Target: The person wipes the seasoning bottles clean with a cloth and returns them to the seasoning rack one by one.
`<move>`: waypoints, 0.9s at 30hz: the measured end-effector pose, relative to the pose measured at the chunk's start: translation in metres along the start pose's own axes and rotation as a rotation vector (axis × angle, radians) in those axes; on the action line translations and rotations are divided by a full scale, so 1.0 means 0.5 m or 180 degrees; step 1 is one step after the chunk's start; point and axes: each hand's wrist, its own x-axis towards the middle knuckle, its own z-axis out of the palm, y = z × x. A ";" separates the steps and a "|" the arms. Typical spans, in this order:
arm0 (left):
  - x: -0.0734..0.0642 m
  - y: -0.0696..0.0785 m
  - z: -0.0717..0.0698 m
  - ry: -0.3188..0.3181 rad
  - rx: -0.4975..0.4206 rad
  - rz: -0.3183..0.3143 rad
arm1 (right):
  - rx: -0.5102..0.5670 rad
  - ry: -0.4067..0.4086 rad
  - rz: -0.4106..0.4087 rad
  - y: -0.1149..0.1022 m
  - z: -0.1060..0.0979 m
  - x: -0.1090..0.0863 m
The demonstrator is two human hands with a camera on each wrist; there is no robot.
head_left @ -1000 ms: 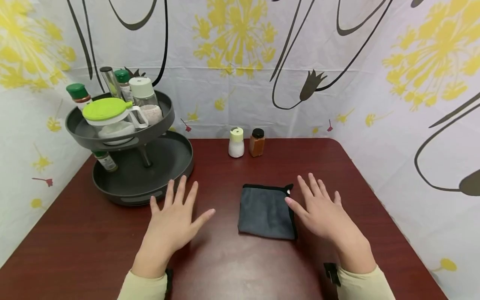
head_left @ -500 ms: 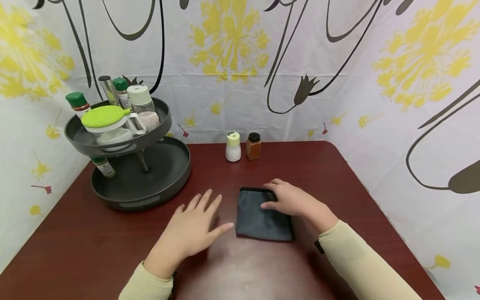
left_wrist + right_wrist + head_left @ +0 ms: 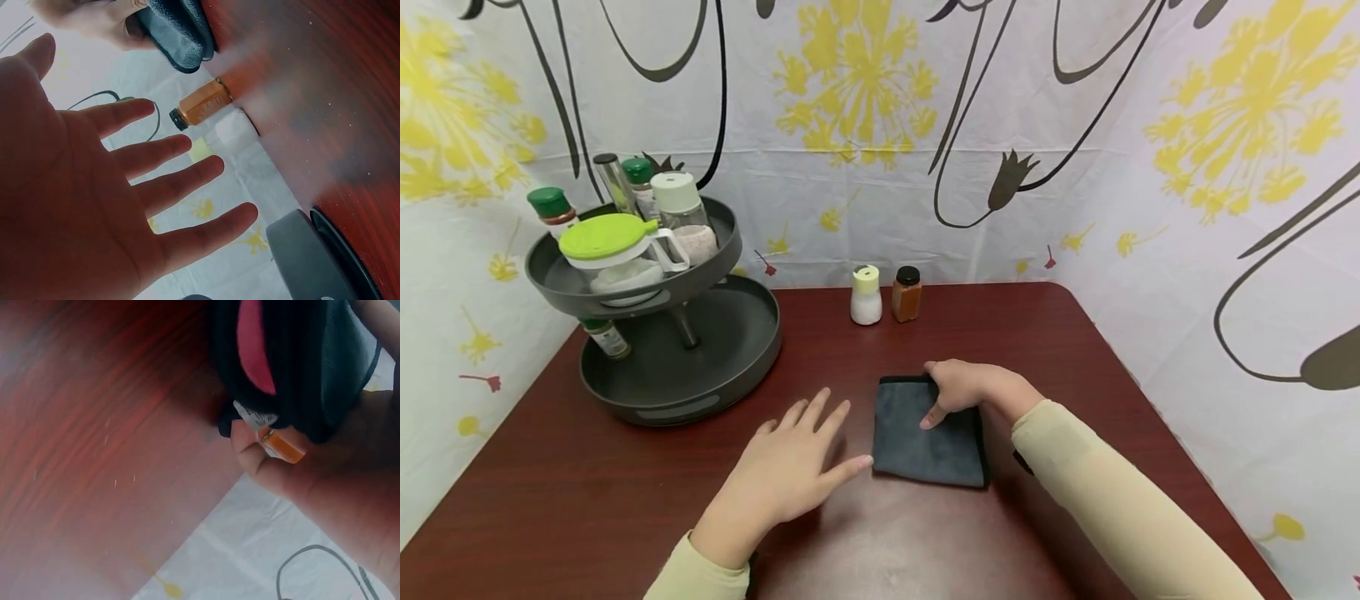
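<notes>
A folded dark grey cloth (image 3: 906,446) with black edging lies on the table. My right hand (image 3: 962,387) grips its upper right part, thumb on top and the other fingers mostly hidden. In the right wrist view the cloth (image 3: 340,362) shows thick folded layers, a strip of pink between them and a white tag by the curled fingers. My left hand (image 3: 782,479) hovers palm down with fingers spread, its thumb tip near the cloth's lower left corner. From the left wrist, that same hand (image 3: 94,181) holds nothing.
A two-tier grey turntable rack (image 3: 677,408) with several jars and a green-lidded container (image 3: 602,237) stands at the left. At the back of the table (image 3: 587,508) are a white shaker (image 3: 866,304) and a black-capped orange spice bottle (image 3: 906,300). Patterned fabric hangs behind.
My right hand has come in from the right, over the cloth, and taken hold of it. The left hand has shifted right and nearer to the cloth. The view has tilted slightly.
</notes>
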 end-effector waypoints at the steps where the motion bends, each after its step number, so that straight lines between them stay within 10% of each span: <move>1: 0.000 0.000 0.000 0.0004 -0.0005 0.0009 | 0.0007 -0.0022 0.0031 -0.001 0.000 0.000; 17: -0.005 -0.006 0.003 -0.0109 -0.0077 -0.0019 | -0.0390 0.0695 -0.0284 -0.024 0.023 -0.056; 27: -0.005 -0.010 -0.003 0.0032 -0.0092 0.0094 | 0.0898 0.0601 -0.0394 -0.020 0.012 -0.131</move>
